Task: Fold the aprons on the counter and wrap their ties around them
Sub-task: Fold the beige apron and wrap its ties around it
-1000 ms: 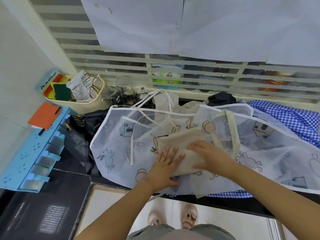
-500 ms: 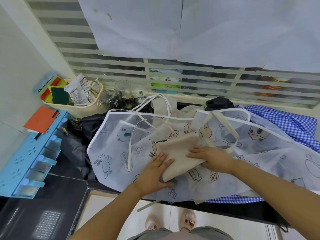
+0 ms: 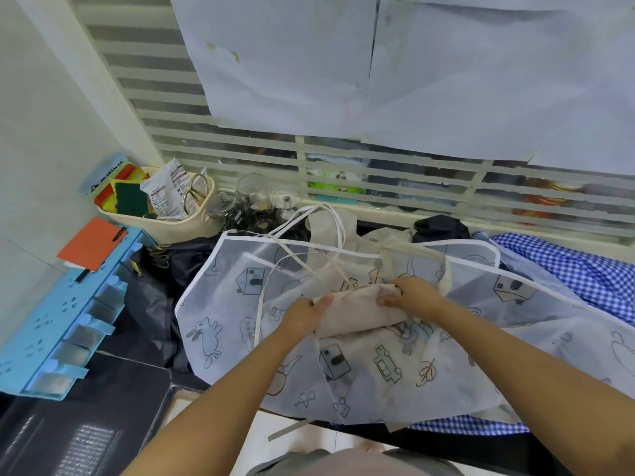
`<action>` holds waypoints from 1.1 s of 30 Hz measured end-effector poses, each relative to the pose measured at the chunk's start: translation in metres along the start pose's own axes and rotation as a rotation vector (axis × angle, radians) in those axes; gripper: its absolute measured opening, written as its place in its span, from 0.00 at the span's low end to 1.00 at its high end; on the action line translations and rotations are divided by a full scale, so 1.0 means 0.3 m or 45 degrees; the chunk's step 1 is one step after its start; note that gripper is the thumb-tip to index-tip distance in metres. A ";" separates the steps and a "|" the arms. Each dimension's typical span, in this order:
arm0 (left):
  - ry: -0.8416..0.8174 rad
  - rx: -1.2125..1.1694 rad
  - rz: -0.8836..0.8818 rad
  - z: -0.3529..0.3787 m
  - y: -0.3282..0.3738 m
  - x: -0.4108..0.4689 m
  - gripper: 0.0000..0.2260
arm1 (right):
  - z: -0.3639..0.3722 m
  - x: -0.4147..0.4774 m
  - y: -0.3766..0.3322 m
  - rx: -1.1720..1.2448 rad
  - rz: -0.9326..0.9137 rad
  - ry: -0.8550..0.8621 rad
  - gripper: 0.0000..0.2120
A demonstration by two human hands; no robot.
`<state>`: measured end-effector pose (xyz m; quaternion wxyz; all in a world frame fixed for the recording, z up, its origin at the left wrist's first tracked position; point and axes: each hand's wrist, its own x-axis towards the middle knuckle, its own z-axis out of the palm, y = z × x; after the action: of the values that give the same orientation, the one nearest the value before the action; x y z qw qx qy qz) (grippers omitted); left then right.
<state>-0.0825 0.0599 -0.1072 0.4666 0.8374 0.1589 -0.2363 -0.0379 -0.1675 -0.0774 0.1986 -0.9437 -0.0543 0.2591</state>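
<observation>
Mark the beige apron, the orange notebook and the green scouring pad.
beige apron [image 3: 357, 309]: head view, middle of the folded bundle.
orange notebook [image 3: 92, 242]: head view, centre of its cover.
green scouring pad [image 3: 129, 200]: head view, middle of its green face.

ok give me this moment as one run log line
step: folding beige apron | left hand: grips its left end | right hand: grips its right end | beneath: white printed apron | wrap: not done
</observation>
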 end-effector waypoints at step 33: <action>-0.716 -0.714 -0.474 -0.134 0.105 -0.035 0.19 | 0.155 -0.068 -0.132 0.038 -0.756 0.571 0.25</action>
<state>-0.0661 0.0777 -0.0608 0.6503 0.5385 0.2320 -0.4830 -0.0791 -0.1192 -0.0885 0.2860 -0.9170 -0.2771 -0.0224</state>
